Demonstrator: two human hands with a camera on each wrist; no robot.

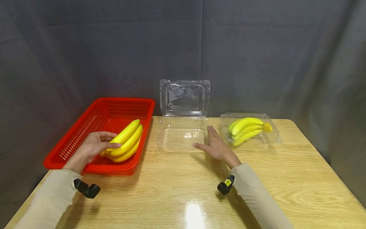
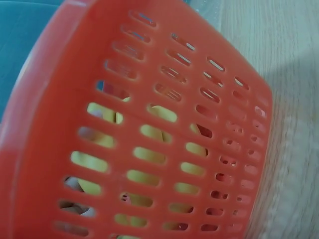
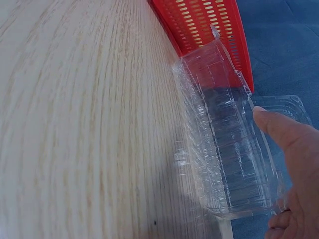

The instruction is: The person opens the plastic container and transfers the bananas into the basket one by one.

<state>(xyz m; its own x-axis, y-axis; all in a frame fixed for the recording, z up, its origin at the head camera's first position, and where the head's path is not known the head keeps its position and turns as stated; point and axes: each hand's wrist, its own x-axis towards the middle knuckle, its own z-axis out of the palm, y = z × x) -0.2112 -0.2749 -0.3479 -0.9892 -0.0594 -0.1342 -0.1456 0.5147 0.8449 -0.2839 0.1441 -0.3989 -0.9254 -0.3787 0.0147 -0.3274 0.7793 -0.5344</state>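
Note:
Inside the red plastic basket [image 1: 127,170], a bunch of yellow bananas [image 1: 125,140] is gripped near its stem end by my left hand [image 1: 95,144], thumb on top. The left wrist view shows mostly the basket's slotted wall [image 2: 149,124], with yellow behind the slots. A clear plastic clamshell container [image 1: 183,135] stands open on the table, its lid [image 1: 184,97] raised at the back. My right hand [image 1: 215,144] is at the container's right side, fingers extended and thumb apart. In the right wrist view, the thumb [image 3: 279,124] reaches over the container's rim.
To the right, a second clear container [image 1: 270,140] is closed over another banana bunch [image 1: 247,127]. All stand on a wooden table [image 1: 160,190]. A dark grey curtain [image 1: 243,57] hangs behind it. The basket stands at the table's left, left of the open container.

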